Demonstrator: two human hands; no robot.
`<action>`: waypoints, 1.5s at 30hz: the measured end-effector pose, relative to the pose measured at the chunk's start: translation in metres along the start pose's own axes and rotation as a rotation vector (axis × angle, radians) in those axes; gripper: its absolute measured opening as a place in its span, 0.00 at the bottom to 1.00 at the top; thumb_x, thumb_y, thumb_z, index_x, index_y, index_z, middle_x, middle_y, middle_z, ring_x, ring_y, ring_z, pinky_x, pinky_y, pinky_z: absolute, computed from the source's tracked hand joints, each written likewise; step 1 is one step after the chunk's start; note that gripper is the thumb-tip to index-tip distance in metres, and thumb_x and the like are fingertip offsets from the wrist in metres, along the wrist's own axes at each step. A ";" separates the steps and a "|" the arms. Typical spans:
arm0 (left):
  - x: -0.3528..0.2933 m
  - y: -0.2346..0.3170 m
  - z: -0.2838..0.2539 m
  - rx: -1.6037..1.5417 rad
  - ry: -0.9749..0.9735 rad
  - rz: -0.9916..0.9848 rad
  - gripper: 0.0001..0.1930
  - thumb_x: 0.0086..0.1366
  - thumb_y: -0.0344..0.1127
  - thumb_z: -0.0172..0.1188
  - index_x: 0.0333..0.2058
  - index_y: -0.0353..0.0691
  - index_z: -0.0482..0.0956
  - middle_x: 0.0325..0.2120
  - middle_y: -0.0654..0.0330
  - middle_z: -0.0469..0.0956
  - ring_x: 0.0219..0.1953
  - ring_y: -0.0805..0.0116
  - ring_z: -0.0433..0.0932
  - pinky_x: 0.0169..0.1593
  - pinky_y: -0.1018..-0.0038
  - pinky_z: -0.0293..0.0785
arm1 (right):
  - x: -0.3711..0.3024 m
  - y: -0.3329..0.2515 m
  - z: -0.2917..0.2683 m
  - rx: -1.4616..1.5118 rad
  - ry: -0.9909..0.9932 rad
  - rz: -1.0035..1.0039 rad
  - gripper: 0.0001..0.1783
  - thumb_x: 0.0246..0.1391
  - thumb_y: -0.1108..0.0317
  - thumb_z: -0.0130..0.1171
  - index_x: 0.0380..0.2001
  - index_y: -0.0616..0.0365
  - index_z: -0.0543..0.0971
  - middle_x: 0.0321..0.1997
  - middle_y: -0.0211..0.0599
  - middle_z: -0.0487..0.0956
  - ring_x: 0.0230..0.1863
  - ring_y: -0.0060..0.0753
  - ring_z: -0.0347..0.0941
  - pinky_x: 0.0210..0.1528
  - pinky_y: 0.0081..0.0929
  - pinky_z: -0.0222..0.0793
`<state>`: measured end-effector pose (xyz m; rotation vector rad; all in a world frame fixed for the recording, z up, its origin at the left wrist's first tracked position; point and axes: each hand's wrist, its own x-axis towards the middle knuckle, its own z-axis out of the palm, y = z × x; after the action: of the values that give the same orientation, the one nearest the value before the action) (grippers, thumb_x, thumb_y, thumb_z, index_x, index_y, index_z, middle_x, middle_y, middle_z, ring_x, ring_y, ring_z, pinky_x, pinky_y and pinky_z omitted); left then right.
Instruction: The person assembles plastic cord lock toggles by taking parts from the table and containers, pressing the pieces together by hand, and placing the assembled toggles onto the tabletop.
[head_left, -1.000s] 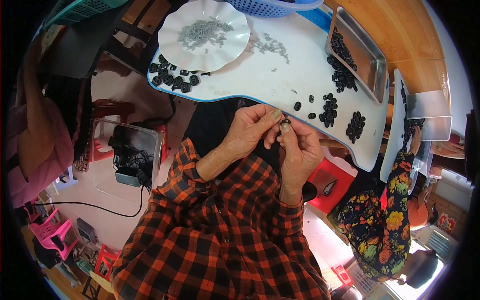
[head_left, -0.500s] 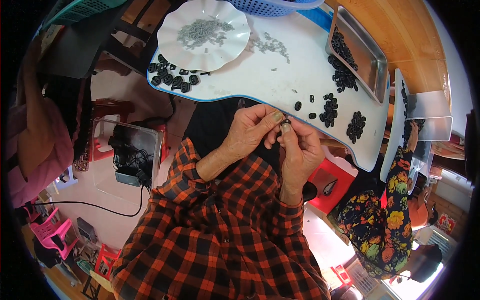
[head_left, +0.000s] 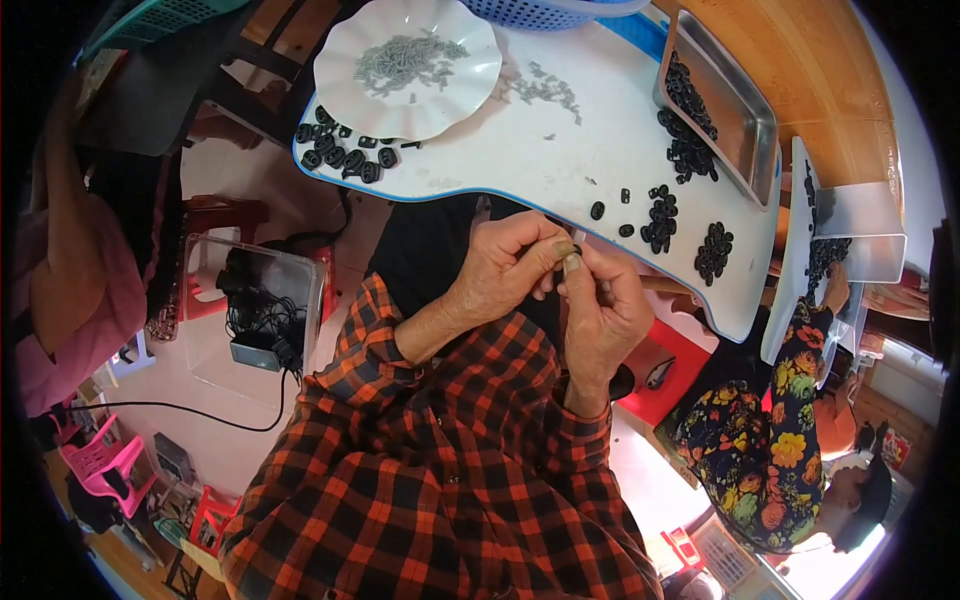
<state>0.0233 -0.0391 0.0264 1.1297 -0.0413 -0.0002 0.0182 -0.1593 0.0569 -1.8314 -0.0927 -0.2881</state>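
My left hand and my right hand meet at the table's front edge. Both are closed, thumbs against fingers, pinching one small black plastic piece between the fingertips. Most of that piece is hidden by the thumbs. Nearest to my hands on the white table lie a few loose black oval pieces. Two small piles of black pieces sit to their right. A white scalloped plate at the back left holds many small grey clear pieces, with more of them scattered beside it.
A metal tray with black pieces stands at the right. Larger black parts lie by the plate. A blue basket is at the back. A co-worker in a floral sleeve reaches to another table at right; another person is at left.
My fingertips have closed further over the black piece, so less of it shows. The co-worker at right has shifted the hand and head slightly.
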 end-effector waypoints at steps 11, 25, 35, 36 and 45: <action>0.003 -0.007 0.001 -0.119 -0.031 -0.037 0.11 0.70 0.34 0.46 0.37 0.31 0.72 0.23 0.64 0.73 0.20 0.81 0.71 0.22 0.85 0.70 | 0.002 -0.005 -0.005 0.135 -0.024 0.193 0.05 0.52 0.80 0.58 0.34 0.66 0.77 0.28 0.30 0.77 0.26 0.14 0.70 0.28 0.11 0.67; -0.002 -0.010 0.004 0.002 -0.035 0.018 0.08 0.69 0.32 0.47 0.33 0.34 0.70 0.19 0.66 0.70 0.18 0.83 0.68 0.20 0.85 0.67 | 0.000 -0.006 -0.004 0.142 -0.061 0.130 0.05 0.51 0.83 0.57 0.33 0.66 0.76 0.25 0.29 0.75 0.26 0.15 0.70 0.26 0.12 0.66; 0.000 -0.007 0.001 0.014 0.011 -0.005 0.10 0.69 0.34 0.47 0.34 0.32 0.71 0.22 0.64 0.72 0.19 0.83 0.69 0.20 0.86 0.68 | 0.003 0.000 -0.009 0.189 -0.089 0.277 0.08 0.55 0.76 0.56 0.39 0.66 0.77 0.27 0.32 0.78 0.26 0.16 0.71 0.31 0.14 0.68; 0.000 -0.007 0.001 0.001 0.008 -0.007 0.10 0.69 0.34 0.47 0.34 0.32 0.71 0.22 0.64 0.73 0.19 0.83 0.69 0.20 0.86 0.68 | 0.003 -0.001 -0.010 0.211 -0.092 0.313 0.09 0.55 0.75 0.56 0.40 0.66 0.77 0.28 0.33 0.79 0.27 0.16 0.72 0.31 0.14 0.69; -0.001 -0.009 0.004 0.028 -0.022 -0.030 0.10 0.69 0.34 0.48 0.34 0.32 0.71 0.22 0.65 0.73 0.19 0.83 0.70 0.20 0.85 0.67 | 0.004 0.005 -0.013 0.261 -0.069 0.370 0.10 0.52 0.74 0.60 0.38 0.65 0.77 0.28 0.32 0.79 0.27 0.16 0.72 0.31 0.14 0.69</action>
<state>0.0228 -0.0467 0.0195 1.1579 -0.0438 -0.0392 0.0213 -0.1737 0.0562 -1.5617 0.1545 0.0471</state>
